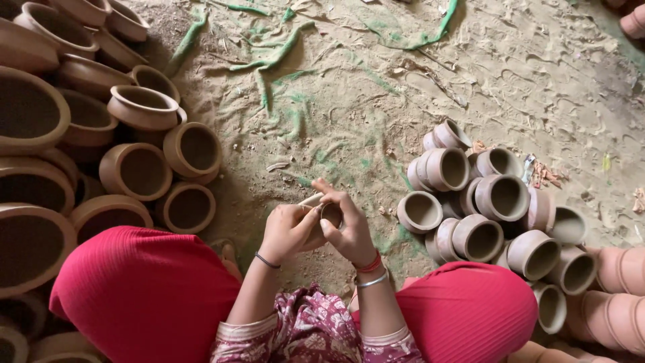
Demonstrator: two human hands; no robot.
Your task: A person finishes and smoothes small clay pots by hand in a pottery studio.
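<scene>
I sit on sandy ground with red-clad knees spread. Both hands meet in front of me around one small clay pot [330, 214]. My left hand [289, 230] cups the pot from the left and also holds a thin pale stick-like tool [310, 199] at the pot's rim. My right hand [346, 225] grips the pot from the right, thumb at its mouth. A dark thread band circles my left wrist; red and silver bangles are on my right wrist.
A heap of small unfired clay pots [480, 202] lies to my right. Larger clay pots [144, 107] are stacked along the left. Green cloth strips [269, 57] lie on the sandy ground [403, 101] ahead.
</scene>
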